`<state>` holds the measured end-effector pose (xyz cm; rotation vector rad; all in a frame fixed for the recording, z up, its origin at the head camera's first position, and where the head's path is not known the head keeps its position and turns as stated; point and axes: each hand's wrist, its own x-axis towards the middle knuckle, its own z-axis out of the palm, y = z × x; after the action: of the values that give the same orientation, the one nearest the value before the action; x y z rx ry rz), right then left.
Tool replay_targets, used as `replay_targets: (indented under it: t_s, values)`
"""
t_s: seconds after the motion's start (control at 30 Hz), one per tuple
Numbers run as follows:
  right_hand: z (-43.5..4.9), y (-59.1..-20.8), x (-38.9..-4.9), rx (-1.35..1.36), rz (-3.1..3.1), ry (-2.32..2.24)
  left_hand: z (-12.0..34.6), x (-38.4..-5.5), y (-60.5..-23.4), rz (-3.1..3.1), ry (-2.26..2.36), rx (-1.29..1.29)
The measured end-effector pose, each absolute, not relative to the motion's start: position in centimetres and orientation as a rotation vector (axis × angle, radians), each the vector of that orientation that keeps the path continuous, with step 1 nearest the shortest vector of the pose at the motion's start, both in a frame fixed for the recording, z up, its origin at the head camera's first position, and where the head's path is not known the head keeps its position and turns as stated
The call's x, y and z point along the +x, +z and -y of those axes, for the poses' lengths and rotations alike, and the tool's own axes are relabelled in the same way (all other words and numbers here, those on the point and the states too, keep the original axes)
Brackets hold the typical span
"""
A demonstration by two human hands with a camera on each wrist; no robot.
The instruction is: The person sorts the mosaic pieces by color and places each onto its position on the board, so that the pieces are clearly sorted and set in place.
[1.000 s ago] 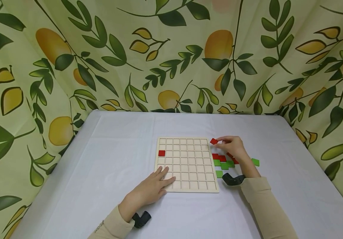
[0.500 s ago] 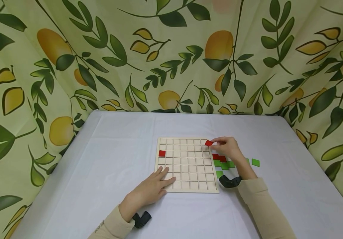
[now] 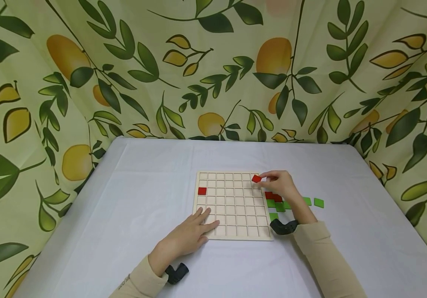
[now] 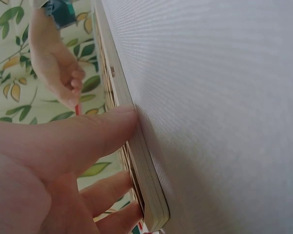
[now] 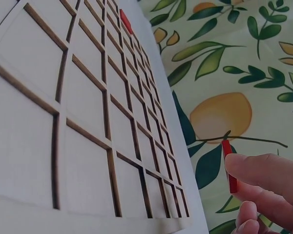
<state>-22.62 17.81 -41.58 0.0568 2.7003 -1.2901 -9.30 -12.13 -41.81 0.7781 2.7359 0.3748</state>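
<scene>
A pale wooden grid board (image 3: pixel 232 203) lies on the white table, with one red square tile (image 3: pixel 202 191) in a cell near its left edge. My left hand (image 3: pixel 187 234) rests on the board's lower left corner, fingers spread; in the left wrist view its thumb (image 4: pixel 107 129) lies against the board's side. My right hand (image 3: pixel 279 183) pinches another red tile (image 3: pixel 256 178) between thumb and fingertips over the board's upper right corner. In the right wrist view that pinched tile (image 5: pixel 229 165) is seen edge-on, raised above the grid.
Right of the board lie red tiles (image 3: pixel 277 198) and several green tiles (image 3: pixel 279 207), partly hidden by my right hand and wrist. A lone green tile (image 3: pixel 319 203) sits farther right. Behind the table hangs a curtain (image 3: pixel 213 70) with a fruit and leaf print.
My right hand has carried the red tile leftward, from beside the board to over its upper right corner. The left hand has stayed in place on the board.
</scene>
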Motion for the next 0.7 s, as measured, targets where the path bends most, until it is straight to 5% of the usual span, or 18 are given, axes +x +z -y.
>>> replay_targets:
  t_s: [0.7]
  values:
    - [-16.8,-41.5,-22.2,-0.012,-2.688,-1.335,12.1,-9.1,-41.6,-2.735,0.392,0.788]
